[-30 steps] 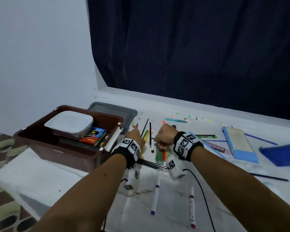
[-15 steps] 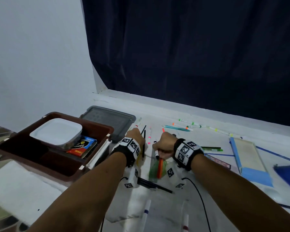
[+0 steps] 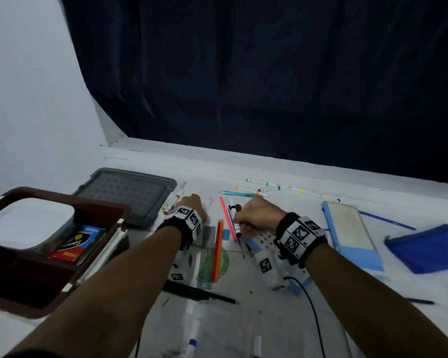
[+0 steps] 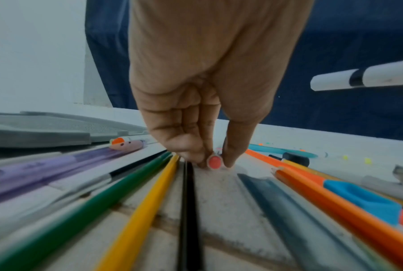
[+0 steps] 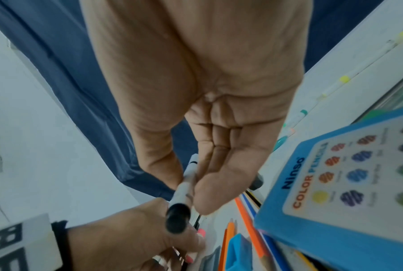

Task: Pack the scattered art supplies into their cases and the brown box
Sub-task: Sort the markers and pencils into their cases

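Mid-frame in the head view, the right hand [image 3: 256, 215] grasps a black-capped marker [image 3: 233, 215] lifted off the worktop [image 3: 269, 306]; the left hand [image 3: 195, 205] pinches a pink-capped marker [image 4: 214, 162] lying there. Gathering is under way; next, I judge, both go to a case. At left, the brown box [image 3: 62, 285] holds a white tub [image 3: 26, 223] and a booklet [image 3: 78, 244].

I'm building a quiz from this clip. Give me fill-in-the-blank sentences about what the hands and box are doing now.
1. The right hand holds a white marker with a ____ cap.
2. The left hand pinches a marker with a ____ end.
3. The white container sits in the ____ box.

Missing words: black; pink; brown
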